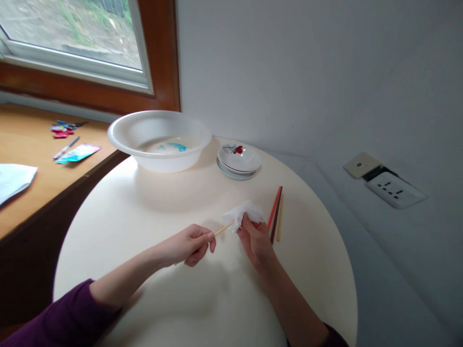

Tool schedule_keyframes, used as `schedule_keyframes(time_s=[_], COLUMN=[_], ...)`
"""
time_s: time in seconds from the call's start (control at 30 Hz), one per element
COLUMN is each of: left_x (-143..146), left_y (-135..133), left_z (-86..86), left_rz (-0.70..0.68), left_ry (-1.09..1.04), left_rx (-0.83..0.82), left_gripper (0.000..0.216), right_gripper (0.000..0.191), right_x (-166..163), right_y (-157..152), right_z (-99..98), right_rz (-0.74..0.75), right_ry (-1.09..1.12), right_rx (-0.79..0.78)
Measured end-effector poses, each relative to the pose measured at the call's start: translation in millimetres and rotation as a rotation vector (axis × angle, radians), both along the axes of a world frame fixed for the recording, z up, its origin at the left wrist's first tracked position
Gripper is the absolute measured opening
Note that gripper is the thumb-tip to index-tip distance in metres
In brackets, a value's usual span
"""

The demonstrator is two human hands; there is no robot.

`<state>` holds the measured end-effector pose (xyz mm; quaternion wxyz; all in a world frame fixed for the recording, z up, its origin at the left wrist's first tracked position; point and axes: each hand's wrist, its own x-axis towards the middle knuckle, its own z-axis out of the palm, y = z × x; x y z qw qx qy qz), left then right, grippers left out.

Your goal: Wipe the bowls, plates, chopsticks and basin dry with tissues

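Note:
Between my two hands runs a thin pale wooden chopstick (224, 228). My left hand (197, 245) is closed, pinching one end of it between thumb and fingers. A crumpled white tissue (241, 212) is wrapped around the other end, and my right hand (255, 237) is shut on that tissue. The far tip of the stick is hidden in it. Just right of my right hand, several chopsticks lie on the round table: an orange-red one (274, 207), a dark brown one (276, 217) and a pale one (280, 218).
A white basin (166, 161) with something blue inside stands at the table's back left. Stacked plates (238, 159) with a red flower sit behind my hands. A wooden desk (21, 130) at left bears a pen (66, 147) and a colourful packet (80, 153). The wall holds a socket (396, 189).

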<state>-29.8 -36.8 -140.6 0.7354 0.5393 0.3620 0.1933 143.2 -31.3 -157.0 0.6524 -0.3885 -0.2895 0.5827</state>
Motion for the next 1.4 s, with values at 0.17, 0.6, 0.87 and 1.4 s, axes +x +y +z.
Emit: schedule_keyframes(time_s=[0.17, 0.6, 0.87, 1.4], left_x=[0, 2, 2, -1], left_y=[4, 1, 3, 2], left_z=[-4.3, -6.6, -5.4, -2.2], left_rz=[0.036, 0.106, 0.047, 0.111], left_ry=[0.01, 0.254, 0.195, 0.254], left_rx=[0.044, 0.301, 0.252, 0.495], left_gripper=[0.033, 0.028, 0.029, 0.031], right_gripper=[0.023, 0.029, 0.031, 0.033], right_x=[3, 11, 22, 24], right_y=[1, 8, 13, 12], right_z=[1.5, -5.7, -2.0, 3.7], right_rz=[-0.027, -0.291, -0.253, -0.11], right_ry=[0.004, -0.086, -0.037, 0.018], right_rx=[-0.013, -0.104, -0.059, -0.08])
